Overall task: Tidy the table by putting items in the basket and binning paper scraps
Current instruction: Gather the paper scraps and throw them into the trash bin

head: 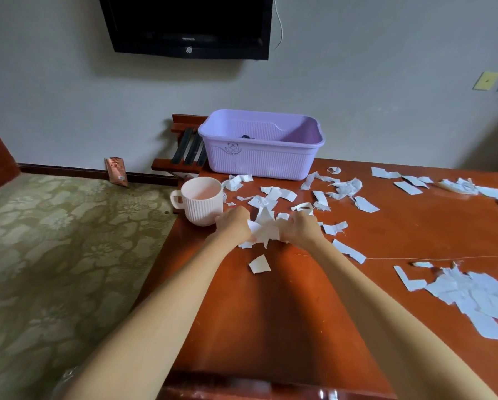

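Scraps in hand: we see a paper bundle (263, 230) of white torn pieces gathered between both hands, low over the table near its left edge; we cannot tell if it rests on the wood.
Grip, left side: our left hand (234, 222) has its fingers curled round the left part of the paper bundle and holds it tight.
Grip, right side: our right hand (299, 228) does the same on the right part, fingers bent down into the paper.
Scraps on the table: many loose scraps (273, 194) lie beyond the hands, towards the basket; one small scrap (259, 264) lies alone, nearer to us than the bundle; a big heap (470, 295) lies well apart on the right.
Mug: a pale pink ribbed mug (203, 202) stands upright just beside the left hand, at the table's left edge, handle pointing left.
Basket: a lilac plastic basket (259, 163) stands at the far left corner of the table, close to the wall; something dark (246, 137) lies inside, too hidden to name.
Table: the table (270, 313) is of red-brown glossy wood.
Around: a wooden rack (184, 145) stands left of the basket, a brown packet (116, 171) leans on the skirting board, a patterned carpet (54, 241) covers the floor, and a black television (184, 24) hangs on the wall.
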### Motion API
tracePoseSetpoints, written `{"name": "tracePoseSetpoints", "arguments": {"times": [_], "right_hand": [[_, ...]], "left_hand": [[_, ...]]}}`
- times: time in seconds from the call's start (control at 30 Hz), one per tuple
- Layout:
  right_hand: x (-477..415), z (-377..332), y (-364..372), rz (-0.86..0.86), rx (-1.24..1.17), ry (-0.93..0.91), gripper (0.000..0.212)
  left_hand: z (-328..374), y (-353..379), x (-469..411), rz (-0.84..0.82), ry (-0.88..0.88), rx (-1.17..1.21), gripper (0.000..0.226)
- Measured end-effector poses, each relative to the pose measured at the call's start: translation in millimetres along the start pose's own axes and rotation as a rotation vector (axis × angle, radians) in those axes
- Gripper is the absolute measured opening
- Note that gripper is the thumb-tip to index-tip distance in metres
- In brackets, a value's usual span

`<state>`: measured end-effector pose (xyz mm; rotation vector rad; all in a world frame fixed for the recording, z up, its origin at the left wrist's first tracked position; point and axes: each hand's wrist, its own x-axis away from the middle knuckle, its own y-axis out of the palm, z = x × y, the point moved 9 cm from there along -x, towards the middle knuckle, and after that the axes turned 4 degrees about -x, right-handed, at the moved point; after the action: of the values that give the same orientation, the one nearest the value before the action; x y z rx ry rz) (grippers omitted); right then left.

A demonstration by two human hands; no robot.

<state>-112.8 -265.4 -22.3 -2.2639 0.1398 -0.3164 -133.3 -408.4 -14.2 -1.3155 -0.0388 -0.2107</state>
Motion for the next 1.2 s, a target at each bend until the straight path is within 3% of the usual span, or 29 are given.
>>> {"name": "tracePoseSetpoints", "arguments": {"times": [0.03,0.1,0.33,0.57,0.9,1.07,1.2], "right_hand": [[1.1,1.3,-3.0,0.015,-0.037,0.001,0.018],[4.1,3.7,-7.5,0.003,-0.07,-0.014,0.025],[48.6,-5.7,5.8,-0.246,-0.18,-0.037,0.026],[71.7,-12.9,38.6,-0.246,-0.128,-0.048,0.052],[71.6,-14.0,44.7,-0.227,-0.129,0.017,0.055],[79.6,-21.1,35.3,-0.173,-0.261,0.006,0.047],[105.3,-69.6,29.2,-0.17,-0.387,-0.176,0.021]], "left_hand": [[1.4,-1.6,1.3,0.003,0.006,0.026,0.045],[3.0,-7.6,6.5,0.027,0.012,0.077,0.039],[-8.7,-28.9,42.8,0.222,-0.032,0.294,0.031],[-43.9,-28.1,80.2,0.316,-0.127,0.352,0.039],[-72.3,-31.8,90.3,0.363,-0.163,0.347,0.04],[-83.1,-37.5,91.6,0.394,-0.166,0.376,0.031],[-99.0,-57.4,113.0,0.456,-0.202,0.395,0.02]]}}
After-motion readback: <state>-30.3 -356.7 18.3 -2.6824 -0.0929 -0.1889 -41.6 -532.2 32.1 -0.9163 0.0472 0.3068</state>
